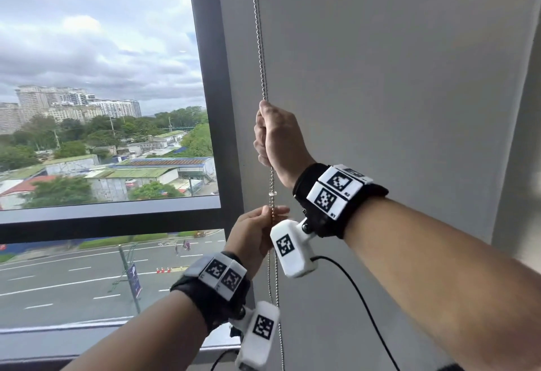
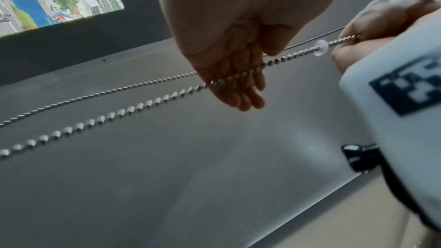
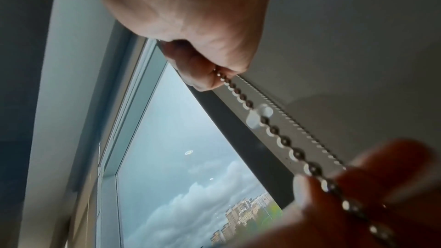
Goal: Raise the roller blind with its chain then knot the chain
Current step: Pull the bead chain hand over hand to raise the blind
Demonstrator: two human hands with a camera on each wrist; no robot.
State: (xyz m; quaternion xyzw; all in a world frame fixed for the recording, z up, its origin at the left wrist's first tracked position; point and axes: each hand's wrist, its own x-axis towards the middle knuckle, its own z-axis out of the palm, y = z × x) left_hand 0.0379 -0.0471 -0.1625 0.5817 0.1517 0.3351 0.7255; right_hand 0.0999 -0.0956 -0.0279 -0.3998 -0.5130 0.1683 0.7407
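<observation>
A grey roller blind (image 1: 395, 77) hangs at the right of the window. Its metal bead chain (image 1: 259, 33) runs down the blind's left edge as two strands. My right hand (image 1: 272, 133) grips the front strand in a fist at about mid height. A clear connector bead (image 1: 272, 194) sits on that strand just below the fist. Lower down, my left hand (image 1: 257, 230) meets the same strand. In the left wrist view its fingers (image 2: 238, 91) are nearly straight and the chain (image 2: 119, 112) lies across them. The thumb is beside the strand, not pressed on it.
A dark window frame (image 1: 210, 77) stands just left of the chain, with a horizontal bar (image 1: 102, 218) and the sill (image 1: 87, 338) below. A black cable (image 1: 351, 282) trails from the right wrist camera. A wall (image 1: 521, 165) borders the blind on the right.
</observation>
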